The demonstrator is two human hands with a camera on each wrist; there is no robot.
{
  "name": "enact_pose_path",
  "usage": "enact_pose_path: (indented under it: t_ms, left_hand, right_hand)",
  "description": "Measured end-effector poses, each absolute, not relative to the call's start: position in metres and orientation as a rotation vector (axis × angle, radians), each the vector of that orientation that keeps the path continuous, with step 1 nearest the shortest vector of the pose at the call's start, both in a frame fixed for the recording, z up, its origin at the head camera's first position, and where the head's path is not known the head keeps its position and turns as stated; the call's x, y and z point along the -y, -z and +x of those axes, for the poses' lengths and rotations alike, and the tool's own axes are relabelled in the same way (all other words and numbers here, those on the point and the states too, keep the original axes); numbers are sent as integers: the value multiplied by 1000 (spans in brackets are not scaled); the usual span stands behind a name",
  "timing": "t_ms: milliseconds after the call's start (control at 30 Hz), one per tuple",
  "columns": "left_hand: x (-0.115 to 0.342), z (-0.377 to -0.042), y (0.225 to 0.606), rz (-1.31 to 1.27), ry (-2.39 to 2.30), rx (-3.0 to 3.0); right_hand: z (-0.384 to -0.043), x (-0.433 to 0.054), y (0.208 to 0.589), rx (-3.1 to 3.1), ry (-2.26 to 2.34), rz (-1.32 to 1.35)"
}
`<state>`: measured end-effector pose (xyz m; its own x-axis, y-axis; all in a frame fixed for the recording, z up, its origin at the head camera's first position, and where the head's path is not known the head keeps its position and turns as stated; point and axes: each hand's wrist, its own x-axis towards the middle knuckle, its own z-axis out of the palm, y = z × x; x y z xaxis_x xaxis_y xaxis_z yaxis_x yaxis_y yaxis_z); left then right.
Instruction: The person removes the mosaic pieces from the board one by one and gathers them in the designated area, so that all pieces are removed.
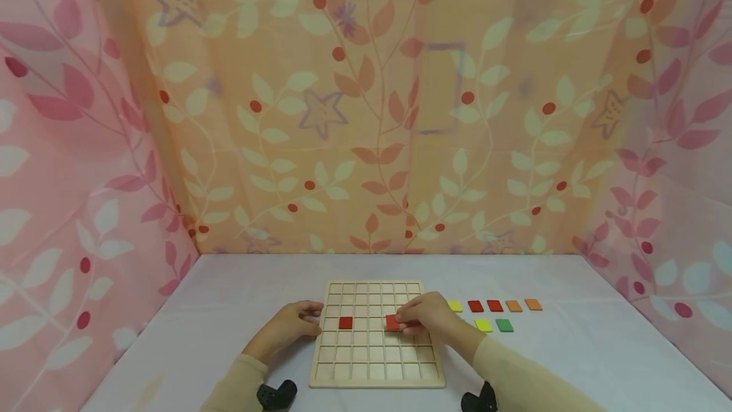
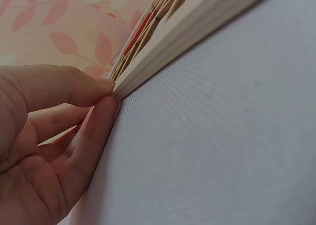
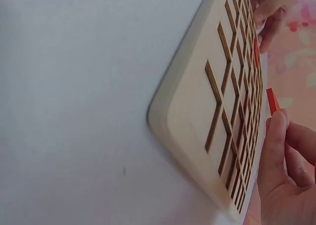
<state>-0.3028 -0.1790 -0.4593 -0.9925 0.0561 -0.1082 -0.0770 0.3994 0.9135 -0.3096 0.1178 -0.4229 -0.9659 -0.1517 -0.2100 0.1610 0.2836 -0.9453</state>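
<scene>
A wooden grid board (image 1: 377, 384) lies flat on the white-covered table. My left hand (image 1: 291, 326) is at its left edge; in the left wrist view, thumb and index finger (image 2: 69, 87) pinch the board's rim (image 2: 153, 62). Between thumb and fingers my right hand (image 1: 426, 316) pinches a red square tile (image 1: 391, 323) over the right half of the grid. In the right wrist view, this tile (image 3: 272, 101) is tilted and stands above the board's surface. Another red tile (image 1: 345, 323) sits in a cell towards the left.
Right of the board, loose square tiles lie in two rows: yellow (image 1: 455, 306), red (image 1: 476, 306) and orange (image 1: 513, 306) behind, yellow (image 1: 483, 325) and green (image 1: 504, 325) in front. My right forearm partly hides this area. Patterned curtains (image 1: 366, 145) enclose the table's back and sides.
</scene>
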Motion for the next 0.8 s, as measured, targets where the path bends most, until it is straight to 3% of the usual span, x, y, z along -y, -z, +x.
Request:
enact_pose_path:
  t_ms: [300,800]
  left_hand:
    - [183,-301,459,97,-1681,-2480]
    - [181,-300,457,69,-1662,-2513]
  right_hand:
    - [-311,-138,419,-2359,1687,141]
    - [-308,-170,417,-2397,1644,185]
